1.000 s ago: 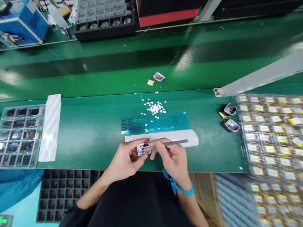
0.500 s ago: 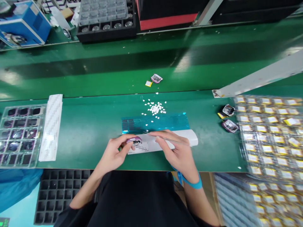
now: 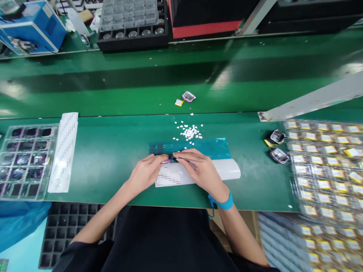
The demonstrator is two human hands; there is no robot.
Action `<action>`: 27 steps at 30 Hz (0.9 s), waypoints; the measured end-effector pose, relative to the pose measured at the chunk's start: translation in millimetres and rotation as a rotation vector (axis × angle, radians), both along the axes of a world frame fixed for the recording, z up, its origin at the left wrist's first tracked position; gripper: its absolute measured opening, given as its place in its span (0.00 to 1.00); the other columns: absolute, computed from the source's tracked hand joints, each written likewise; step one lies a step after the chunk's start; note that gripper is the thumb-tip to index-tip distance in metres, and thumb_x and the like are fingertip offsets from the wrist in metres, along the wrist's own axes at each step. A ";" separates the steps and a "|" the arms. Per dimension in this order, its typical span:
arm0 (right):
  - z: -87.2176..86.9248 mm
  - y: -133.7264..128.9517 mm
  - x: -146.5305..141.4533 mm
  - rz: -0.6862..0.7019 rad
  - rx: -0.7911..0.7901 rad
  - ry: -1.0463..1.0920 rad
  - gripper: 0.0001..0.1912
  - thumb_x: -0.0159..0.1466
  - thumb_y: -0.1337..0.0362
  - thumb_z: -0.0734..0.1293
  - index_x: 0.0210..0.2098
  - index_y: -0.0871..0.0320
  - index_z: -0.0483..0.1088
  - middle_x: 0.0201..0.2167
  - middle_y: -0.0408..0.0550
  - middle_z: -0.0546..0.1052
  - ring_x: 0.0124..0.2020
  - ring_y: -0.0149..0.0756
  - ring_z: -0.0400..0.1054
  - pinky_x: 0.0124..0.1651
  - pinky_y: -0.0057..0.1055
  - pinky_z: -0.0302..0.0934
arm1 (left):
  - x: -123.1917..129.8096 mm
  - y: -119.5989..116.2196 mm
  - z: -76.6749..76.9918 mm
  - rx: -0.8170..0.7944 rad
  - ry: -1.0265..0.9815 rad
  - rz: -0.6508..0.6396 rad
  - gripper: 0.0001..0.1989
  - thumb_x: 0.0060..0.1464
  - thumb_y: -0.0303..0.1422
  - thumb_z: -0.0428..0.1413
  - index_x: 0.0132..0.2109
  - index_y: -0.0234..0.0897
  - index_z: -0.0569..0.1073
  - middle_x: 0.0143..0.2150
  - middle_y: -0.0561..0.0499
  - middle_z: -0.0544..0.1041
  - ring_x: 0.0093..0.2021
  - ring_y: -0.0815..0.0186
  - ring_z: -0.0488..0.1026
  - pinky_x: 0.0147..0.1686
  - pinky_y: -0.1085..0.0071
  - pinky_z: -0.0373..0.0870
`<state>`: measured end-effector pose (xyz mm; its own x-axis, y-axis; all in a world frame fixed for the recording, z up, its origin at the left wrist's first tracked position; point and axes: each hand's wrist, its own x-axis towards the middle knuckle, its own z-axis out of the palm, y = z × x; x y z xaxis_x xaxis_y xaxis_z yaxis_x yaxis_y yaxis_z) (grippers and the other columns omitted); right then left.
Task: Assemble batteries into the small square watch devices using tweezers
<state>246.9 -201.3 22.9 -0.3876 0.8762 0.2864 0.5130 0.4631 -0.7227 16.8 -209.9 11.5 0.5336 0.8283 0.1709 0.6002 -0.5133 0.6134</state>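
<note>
My left hand lies at the near edge of a blue film sheet and closes on a small purple-rimmed part, mostly hidden under its fingers. My right hand holds metal tweezers, their tips pointing left at the dark strips on the blue film, right beside the part. Both hands rest over a white curved sheet with a printed label. A blue strap circles my right wrist.
White paper scraps lie beyond the film. A part with a yellow tab sits on the green belt. At left stand a clear tray of dark parts and a white strip; at right, two loose parts and trays of yellow-labelled pieces.
Both hands moved away from me, from the table's near edge up onto the white sheet and the blue film. The part went down with the left hand; the tweezer tips now reach the film.
</note>
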 end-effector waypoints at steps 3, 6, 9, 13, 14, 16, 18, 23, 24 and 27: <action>-1.5 1.7 0.6 0.064 0.096 -0.099 0.14 0.73 0.71 0.63 0.51 0.55 0.78 0.46 0.45 0.84 0.46 0.42 0.77 0.47 0.42 0.77 | -0.5 -0.4 -1.0 0.080 0.089 -0.047 0.16 0.66 0.21 0.48 0.56 0.37 0.73 0.54 0.47 0.82 0.45 0.60 0.78 0.44 0.65 0.79; -0.6 1.6 0.2 0.118 0.183 -0.270 0.18 0.70 0.76 0.61 0.52 0.56 0.77 0.47 0.46 0.83 0.49 0.42 0.77 0.41 0.37 0.78 | -0.5 -0.5 -0.8 0.162 0.174 -0.080 0.19 0.64 0.20 0.49 0.58 0.37 0.72 0.53 0.47 0.82 0.43 0.59 0.76 0.39 0.66 0.78; 2.5 3.6 -1.6 0.156 0.221 -0.377 0.19 0.69 0.77 0.62 0.54 0.55 0.76 0.49 0.46 0.83 0.50 0.41 0.77 0.40 0.34 0.77 | -0.8 1.0 -0.7 0.228 0.243 -0.110 0.18 0.63 0.20 0.50 0.57 0.36 0.73 0.53 0.45 0.82 0.42 0.59 0.75 0.37 0.66 0.76; 3.9 9.1 -5.5 0.136 0.224 -0.353 0.19 0.68 0.77 0.61 0.51 0.55 0.77 0.46 0.48 0.84 0.46 0.41 0.78 0.37 0.33 0.77 | -2.5 5.6 0.6 0.270 0.299 -0.151 0.17 0.63 0.21 0.50 0.54 0.37 0.74 0.53 0.44 0.82 0.44 0.58 0.74 0.37 0.64 0.73; 3.3 10.0 -6.3 0.131 0.227 -0.350 0.19 0.67 0.77 0.61 0.50 0.55 0.77 0.45 0.48 0.84 0.46 0.41 0.78 0.36 0.33 0.76 | -2.8 6.6 1.0 0.274 0.304 -0.160 0.16 0.63 0.21 0.50 0.54 0.36 0.74 0.53 0.44 0.82 0.44 0.57 0.74 0.37 0.64 0.73; 1.5 11.5 -6.9 0.126 0.228 -0.341 0.20 0.66 0.78 0.61 0.49 0.55 0.78 0.44 0.47 0.84 0.45 0.41 0.79 0.35 0.33 0.76 | -2.8 8.0 1.7 0.277 0.305 -0.171 0.15 0.63 0.21 0.50 0.53 0.35 0.74 0.50 0.44 0.83 0.44 0.56 0.74 0.38 0.63 0.72; -0.4 13.6 -6.0 0.104 0.224 -0.310 0.19 0.67 0.77 0.62 0.50 0.55 0.78 0.44 0.47 0.84 0.45 0.40 0.79 0.35 0.32 0.76 | -1.7 8.1 1.9 0.276 0.299 -0.178 0.15 0.63 0.21 0.49 0.52 0.35 0.74 0.47 0.44 0.83 0.44 0.57 0.73 0.39 0.63 0.72; 0.9 24.1 2.4 0.081 0.206 -0.202 0.15 0.73 0.69 0.61 0.51 0.54 0.78 0.44 0.46 0.84 0.43 0.38 0.79 0.42 0.36 0.76 | 1.7 6.6 1.0 0.275 0.246 -0.179 0.15 0.64 0.21 0.50 0.53 0.34 0.74 0.43 0.44 0.83 0.43 0.56 0.74 0.39 0.63 0.70; 2.3 26.3 4.0 0.087 0.195 -0.185 0.15 0.74 0.68 0.61 0.52 0.54 0.78 0.44 0.46 0.84 0.42 0.38 0.79 0.43 0.37 0.76 | 1.8 6.6 0.6 0.277 0.227 -0.178 0.14 0.64 0.21 0.50 0.53 0.34 0.74 0.45 0.44 0.83 0.45 0.56 0.74 0.40 0.63 0.69; 6.9 31.8 6.5 0.092 0.182 -0.178 0.15 0.74 0.66 0.61 0.52 0.54 0.78 0.45 0.46 0.84 0.43 0.39 0.79 0.43 0.39 0.76 | 1.2 7.5 -0.6 0.285 0.165 -0.160 0.13 0.65 0.21 0.51 0.52 0.35 0.74 0.54 0.42 0.81 0.52 0.54 0.74 0.44 0.61 0.69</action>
<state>253.4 -169.5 29.8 -0.5212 0.7753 0.3567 0.5742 0.6278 -0.5256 18.0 -202.3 11.0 0.6926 0.6633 0.2834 0.5774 -0.7453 0.3334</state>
